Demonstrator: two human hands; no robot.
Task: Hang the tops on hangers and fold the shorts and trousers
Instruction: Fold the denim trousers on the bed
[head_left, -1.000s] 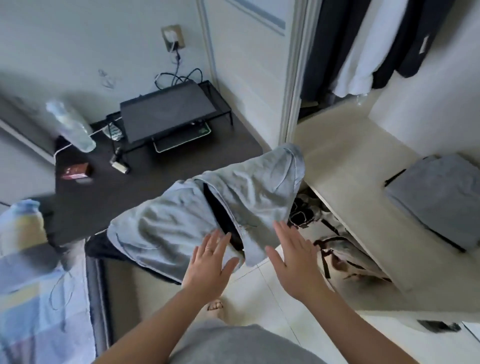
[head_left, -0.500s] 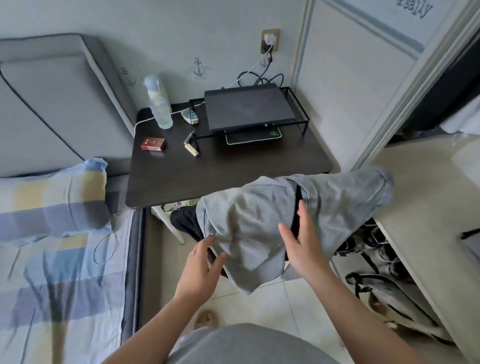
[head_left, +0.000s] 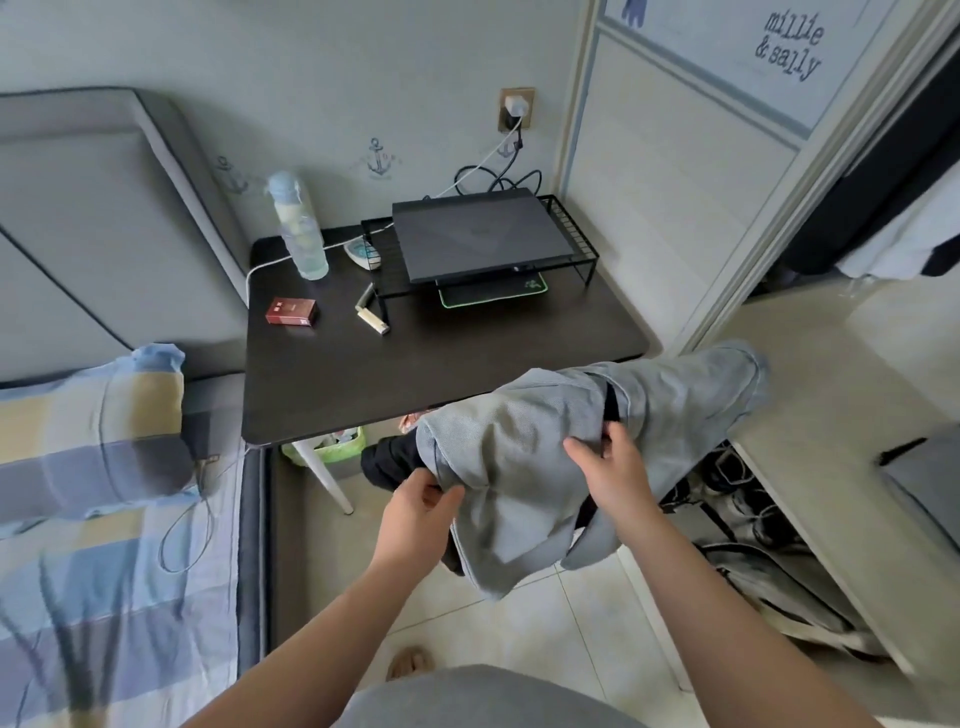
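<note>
A light blue-grey garment (head_left: 524, 457) hangs in mid-air in front of me, bunched over a black piece of clothing (head_left: 387, 462) that pokes out at its left and underneath. My left hand (head_left: 418, 512) pinches the garment's lower left edge. My right hand (head_left: 610, 465) grips the cloth near a dark slit in its middle. Its far end (head_left: 727, 379) droops toward the cream ledge on the right. Whether it is a top or shorts cannot be told.
A dark bedside table (head_left: 415, 364) stands behind the garment with a laptop on a wire stand (head_left: 483, 239), a water bottle (head_left: 298, 228) and a red box (head_left: 291, 312). Bed with checked bedding (head_left: 104, 519) at left. Cream ledge (head_left: 831, 415) with folded grey clothing (head_left: 930, 478) at right; shoes below.
My view has swung left from the wardrobe toward the bedside table. Both hands went from flat and open near the garment to gripping it.
</note>
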